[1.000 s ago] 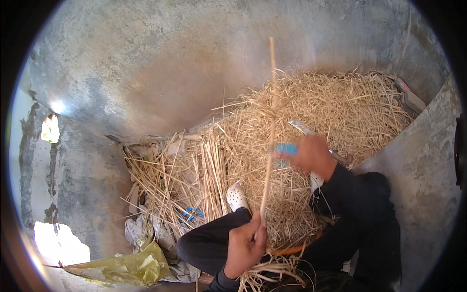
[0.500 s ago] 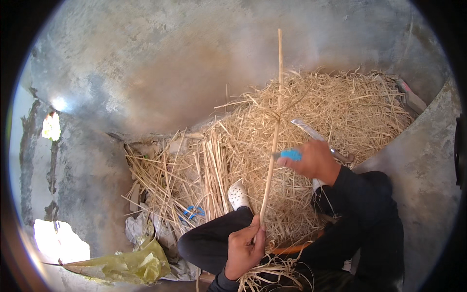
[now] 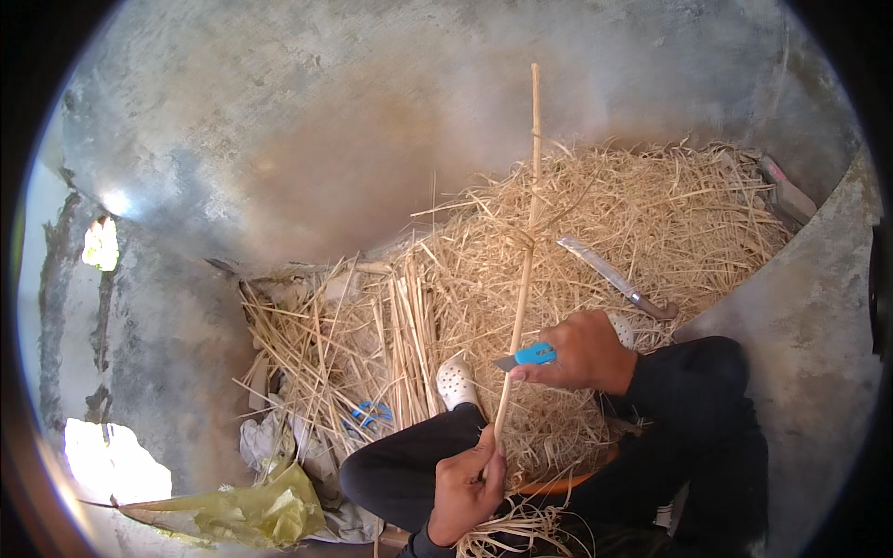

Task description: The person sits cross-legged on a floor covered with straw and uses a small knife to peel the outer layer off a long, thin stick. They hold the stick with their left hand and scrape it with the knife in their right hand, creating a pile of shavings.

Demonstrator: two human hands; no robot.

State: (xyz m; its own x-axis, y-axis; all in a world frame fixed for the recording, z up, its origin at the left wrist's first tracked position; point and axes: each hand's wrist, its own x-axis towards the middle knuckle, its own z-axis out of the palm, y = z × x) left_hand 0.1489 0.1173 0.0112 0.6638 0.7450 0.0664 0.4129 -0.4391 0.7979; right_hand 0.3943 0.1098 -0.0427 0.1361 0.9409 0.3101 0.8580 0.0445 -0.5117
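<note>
A long pale cane stick (image 3: 528, 260) stands nearly upright in front of me, tilted a little to the right at its top. Low on it, my left hand (image 3: 468, 490) is closed round the stick's bottom end. My right hand (image 3: 586, 353) grips a blue-handled utility knife (image 3: 533, 355), its blade lying against the stick above my left hand. The right thumb is close to the stick by the blade. Thin curled shavings (image 3: 521, 530) lie in my lap below the left hand.
A big heap of dry shavings (image 3: 651, 205) spreads ahead, with a long knife (image 3: 609, 272) on it. Split sticks (image 3: 409, 325) lie to the left, near blue-handled scissors (image 3: 369, 414). A yellow plastic sheet (image 3: 279, 507) lies at lower left. A concrete wall (image 3: 326, 121) rises behind.
My right hand has slid down along the stick with the utility knife, nearer to my left hand. The left hand keeps its hold, with the stick slightly lower.
</note>
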